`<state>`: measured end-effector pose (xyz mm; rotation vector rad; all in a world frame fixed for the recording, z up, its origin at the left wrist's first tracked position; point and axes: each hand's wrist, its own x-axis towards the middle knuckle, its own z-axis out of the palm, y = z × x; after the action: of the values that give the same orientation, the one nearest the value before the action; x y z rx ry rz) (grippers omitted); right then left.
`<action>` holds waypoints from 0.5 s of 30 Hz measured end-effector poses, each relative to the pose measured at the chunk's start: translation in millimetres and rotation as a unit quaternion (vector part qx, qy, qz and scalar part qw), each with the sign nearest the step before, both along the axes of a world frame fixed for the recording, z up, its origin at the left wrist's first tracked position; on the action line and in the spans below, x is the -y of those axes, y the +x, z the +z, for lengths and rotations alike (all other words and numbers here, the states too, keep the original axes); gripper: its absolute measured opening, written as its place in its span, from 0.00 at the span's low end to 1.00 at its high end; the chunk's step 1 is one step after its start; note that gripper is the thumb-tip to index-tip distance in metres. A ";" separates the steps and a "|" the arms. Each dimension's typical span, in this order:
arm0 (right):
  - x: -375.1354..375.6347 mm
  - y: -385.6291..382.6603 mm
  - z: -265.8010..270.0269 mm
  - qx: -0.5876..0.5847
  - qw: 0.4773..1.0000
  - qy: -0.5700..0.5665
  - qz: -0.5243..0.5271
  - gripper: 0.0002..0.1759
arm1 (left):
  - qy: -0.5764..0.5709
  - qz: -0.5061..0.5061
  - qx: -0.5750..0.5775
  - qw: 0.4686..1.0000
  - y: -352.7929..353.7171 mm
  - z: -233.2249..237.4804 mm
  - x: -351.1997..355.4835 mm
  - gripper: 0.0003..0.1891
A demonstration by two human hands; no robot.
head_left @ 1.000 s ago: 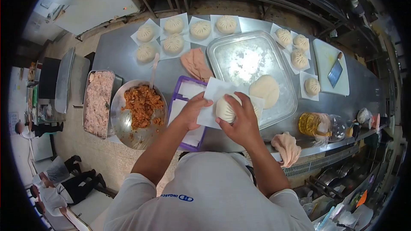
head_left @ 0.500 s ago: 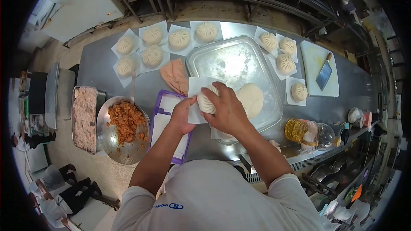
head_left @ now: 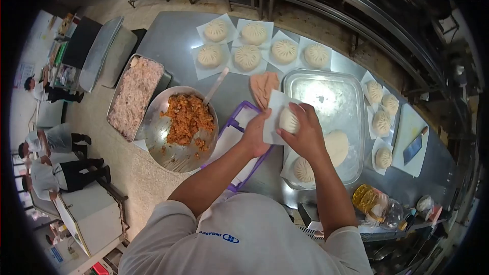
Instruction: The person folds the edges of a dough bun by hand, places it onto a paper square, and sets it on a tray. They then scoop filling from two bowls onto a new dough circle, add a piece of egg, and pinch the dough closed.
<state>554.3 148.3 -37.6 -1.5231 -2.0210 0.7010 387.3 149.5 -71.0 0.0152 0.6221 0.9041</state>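
The person's left hand (head_left: 257, 135) has its fingers closed on the edge of a white paper square (head_left: 274, 114), while the fingers of the right hand (head_left: 307, 135) curl around a pleated bun (head_left: 289, 120) held up against that paper, above the near left part of the metal tray (head_left: 317, 84). The right hand hides much of the bun, so its contact with the paper is probably close but hard to judge. Too firm a squeeze could flatten the pleats or dent the soft side; a loose pinch on the paper could let it fold or slip, leaving the bun off-centre. Just below the right wrist, another bun (head_left: 303, 170) sits on paper in the tray, beside a flat dough piece (head_left: 336, 147); a low wrist or forearm could press into either.
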 end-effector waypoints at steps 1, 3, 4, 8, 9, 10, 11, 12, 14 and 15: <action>-13.7 -12.7 -2.5 -0.007 1.000 0.019 0.013 0.41 | 0.021 0.037 -0.013 0.999 -9.9 8.3 -2.3 0.25; -44.4 -44.4 -10.0 0.004 0.998 0.050 0.046 0.39 | 0.068 0.100 -0.027 0.992 -32.2 -6.0 -6.3 0.26; -59.6 -62.3 -14.1 0.013 0.994 0.081 0.074 0.38 | 0.116 0.156 -0.042 0.980 -43.0 -13.8 -7.3 0.27; -119.8 -146.4 -45.9 0.101 0.985 0.026 0.139 0.35 | 0.043 0.233 -0.146 0.960 -70.7 -25.0 27.1 0.30; -129.7 -162.2 -55.1 0.098 0.985 0.027 0.141 0.35 | 0.032 0.238 -0.148 0.959 -72.3 -27.1 44.1 0.31; -135.8 -176.1 -61.5 0.152 0.976 -0.025 0.157 0.35 | 0.020 0.241 -0.151 0.958 -73.4 -26.1 58.9 0.33; -139.7 -185.0 -67.7 0.204 0.961 -0.077 0.172 0.36 | 0.020 0.242 -0.154 0.958 -75.3 -25.2 70.8 0.33; -140.8 -186.1 -62.0 0.202 0.961 -0.077 0.174 0.36 | 0.030 0.223 -0.146 0.963 -76.8 -19.6 80.8 0.34; -135.8 -167.4 -40.4 0.118 0.978 -0.086 0.147 0.39 | 0.030 0.205 -0.132 0.969 -79.6 -17.3 92.4 0.35; -131.7 -147.7 -40.9 0.102 0.987 -0.023 0.122 0.40 | 0.050 0.192 -0.138 0.970 -82.9 -18.7 96.4 0.34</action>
<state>406.5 280.0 -78.5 -1.4359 -2.3902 0.7137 304.4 53.0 -89.7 0.1174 0.8555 1.3222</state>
